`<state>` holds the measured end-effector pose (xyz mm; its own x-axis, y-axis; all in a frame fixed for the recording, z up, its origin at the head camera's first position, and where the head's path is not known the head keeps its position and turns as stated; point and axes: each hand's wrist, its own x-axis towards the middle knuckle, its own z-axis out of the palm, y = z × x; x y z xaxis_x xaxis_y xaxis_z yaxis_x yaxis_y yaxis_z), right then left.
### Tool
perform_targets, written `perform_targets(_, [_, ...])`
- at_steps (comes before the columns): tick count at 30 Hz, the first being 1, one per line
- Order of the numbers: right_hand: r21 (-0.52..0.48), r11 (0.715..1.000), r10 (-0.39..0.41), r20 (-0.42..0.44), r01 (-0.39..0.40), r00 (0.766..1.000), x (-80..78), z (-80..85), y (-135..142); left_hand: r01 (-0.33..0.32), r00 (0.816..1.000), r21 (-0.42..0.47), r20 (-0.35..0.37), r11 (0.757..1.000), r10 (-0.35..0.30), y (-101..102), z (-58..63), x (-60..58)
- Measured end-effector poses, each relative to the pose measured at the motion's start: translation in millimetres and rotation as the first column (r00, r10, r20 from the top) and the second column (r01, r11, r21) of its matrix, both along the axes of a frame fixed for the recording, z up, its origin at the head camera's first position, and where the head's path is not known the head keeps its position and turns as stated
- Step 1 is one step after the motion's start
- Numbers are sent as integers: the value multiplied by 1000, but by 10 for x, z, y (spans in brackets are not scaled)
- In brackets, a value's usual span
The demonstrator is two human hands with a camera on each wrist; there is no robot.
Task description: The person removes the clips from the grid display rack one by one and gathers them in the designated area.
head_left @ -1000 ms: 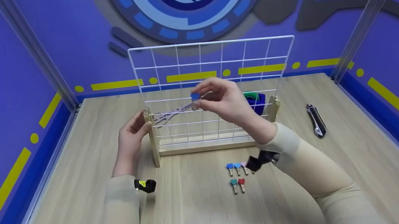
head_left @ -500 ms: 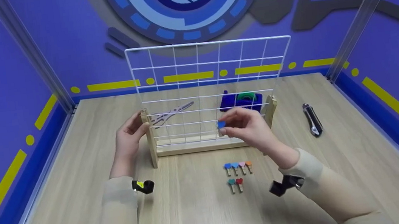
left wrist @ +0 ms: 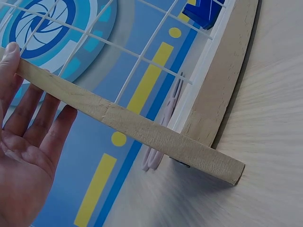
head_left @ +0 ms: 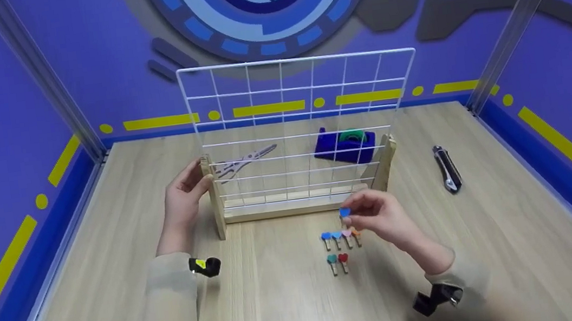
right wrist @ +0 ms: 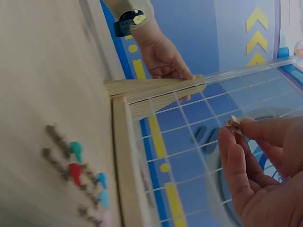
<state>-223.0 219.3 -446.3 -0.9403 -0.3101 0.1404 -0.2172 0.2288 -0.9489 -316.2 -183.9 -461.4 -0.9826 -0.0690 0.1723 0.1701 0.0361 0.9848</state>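
Note:
My left hand (head_left: 181,198) holds the left wooden post (head_left: 217,207) of a stand carrying a white wire grid (head_left: 295,60); in the left wrist view its thumb is on one side of the post (left wrist: 109,112) and the fingers on the other. Between thumb and fingertips, my right hand (head_left: 388,219) pinches a small clothespin (head_left: 345,212) with a blue heart, low in front of the stand's base. In the right wrist view the clothespin's wooden end (right wrist: 234,124) shows at the fingertips. Just below lie several heart clothespins, including a teal one (head_left: 332,259) and a red one (head_left: 343,258).
Behind the grid lie grey pliers-like scissors (head_left: 250,159) and a blue tape dispenser (head_left: 344,149) with a green roll. A black utility knife (head_left: 447,169) lies right of the stand. Blue walls enclose the wooden table (head_left: 276,303) at the back and sides.
My right hand has come down and to the right from mid-grid, still pinching the blue-heart clothespin, to just above the row of clothespins. The left hand stays on the post.

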Motion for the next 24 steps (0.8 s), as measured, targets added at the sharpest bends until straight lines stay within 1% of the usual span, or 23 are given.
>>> perform_targets(4, [33, 999, -36, 114, 32, 993, 83, -174, 81, 0, 1000, 9, 13, 1000, 0, 3, 4, -4])
perform_targets(8, [88, 994, -82, 176, 68, 981, 158, -311, 140, 3, 1000, 23, 14, 1000, -3, 4, 10, -3])
perform_targets(12, [163, 982, -128, 183, 98, 975, 199, -460, 181, 9, 1000, 17, 20, 1000, -9, -8, 5, 3])
perform_targets(15, [222, 971, -130, 187, 87, 974, 208, -575, 210, 11, 1000, 8, 19, 1000, -11, -11, 7, 9])
perform_targets(17, [253, 965, -117, 197, 65, 973, 212, -631, 220, 12, 1000, -6, 16, 1000, -12, -13, 11, 12])
perform_targets(20, [280, 959, -104, 210, 42, 972, 215, -682, 209, 12, 1000, -16, 11, 1000, -12, -16, 11, 13])
perform_targets(24, [310, 949, -121, 204, 53, 971, 213, -707, 169, 10, 1000, -7, 3, 1000, -10, -16, 1, 12])
